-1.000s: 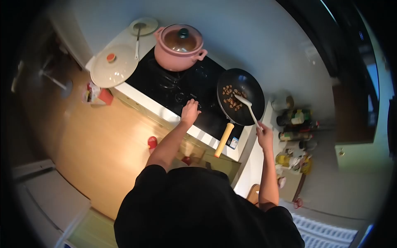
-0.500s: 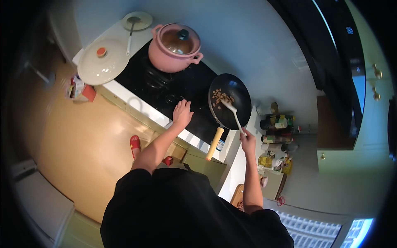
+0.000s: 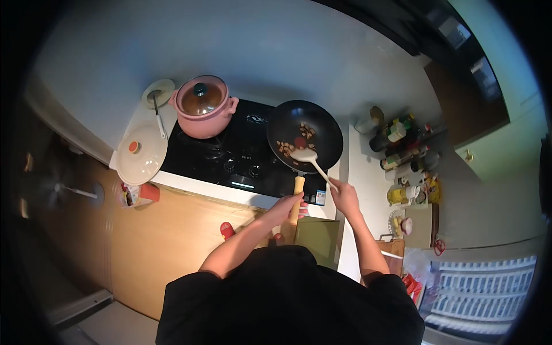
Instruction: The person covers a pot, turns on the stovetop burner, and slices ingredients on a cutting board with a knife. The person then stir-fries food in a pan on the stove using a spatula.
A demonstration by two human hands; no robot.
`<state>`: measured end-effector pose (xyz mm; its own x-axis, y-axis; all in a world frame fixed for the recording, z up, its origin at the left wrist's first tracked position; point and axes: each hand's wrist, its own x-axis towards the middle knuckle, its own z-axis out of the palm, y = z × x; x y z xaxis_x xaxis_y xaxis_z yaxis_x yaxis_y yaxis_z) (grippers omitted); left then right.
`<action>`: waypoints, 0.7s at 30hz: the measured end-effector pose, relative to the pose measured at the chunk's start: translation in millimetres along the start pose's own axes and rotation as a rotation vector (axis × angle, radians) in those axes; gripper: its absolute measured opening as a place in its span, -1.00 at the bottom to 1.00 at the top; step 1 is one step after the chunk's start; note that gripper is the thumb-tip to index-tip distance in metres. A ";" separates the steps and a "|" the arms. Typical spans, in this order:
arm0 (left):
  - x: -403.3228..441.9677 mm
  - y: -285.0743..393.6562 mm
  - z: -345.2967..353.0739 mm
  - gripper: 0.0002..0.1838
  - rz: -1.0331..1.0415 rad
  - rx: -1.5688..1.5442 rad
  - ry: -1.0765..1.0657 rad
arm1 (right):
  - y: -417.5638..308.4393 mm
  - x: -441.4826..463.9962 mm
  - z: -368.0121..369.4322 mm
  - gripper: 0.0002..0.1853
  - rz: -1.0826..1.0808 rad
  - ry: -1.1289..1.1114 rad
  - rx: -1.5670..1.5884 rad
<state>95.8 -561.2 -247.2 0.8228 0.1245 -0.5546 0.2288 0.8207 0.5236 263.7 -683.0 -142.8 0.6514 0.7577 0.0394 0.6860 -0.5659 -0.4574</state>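
Observation:
My left hand (image 3: 285,208) is wrapped round the pale wooden handle (image 3: 299,185) of a black wok (image 3: 325,132) on the hob. In my right hand (image 3: 344,196) is a white spatula (image 3: 306,155), its blade resting inside the wok near the handle side. Small browned food pieces (image 3: 307,131) lie in two loose clusters on the wok's bottom, one beside the blade and one farther back. A reddish round spot shows between them.
Left of the wok, a pink pot (image 3: 202,118) with a glass lid stands on the black hob (image 3: 192,156). A cream lid (image 3: 142,161) and a ladle (image 3: 158,115) on a plate lie farther left. Bottles (image 3: 397,133) crowd the right counter. A red bin (image 3: 148,194) stands on the floor.
My left hand has gone from the hob's controls to the wok handle and closed on it. The spatula has swept the food into two clusters. The whole view has turned.

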 end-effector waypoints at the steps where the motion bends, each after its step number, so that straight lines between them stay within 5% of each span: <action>1: 1.1 -2.2 5.5 -0.54 -0.019 -0.052 0.002 | 8.1 4.0 14.4 -0.68 -0.047 0.062 0.020; 7: -14.7 0.7 34.5 -0.65 0.069 0.315 0.311 | 25.0 -14.1 -29.0 -0.65 0.098 0.204 0.270; 13: 12.2 19.0 45.7 -0.66 0.150 0.447 0.339 | 16.3 -32.2 -80.7 -0.65 0.272 0.104 0.427; 21: -24.5 -5.8 39.6 -0.71 0.131 0.330 0.320 | 47.5 -56.6 -72.1 -0.69 -0.072 0.172 0.194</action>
<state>94.9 -591.2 -211.1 0.6658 0.4232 -0.6146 0.3298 0.5719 0.7511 282.8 -776.1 -102.7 0.6603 0.7179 0.2206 0.6682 -0.4276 -0.6088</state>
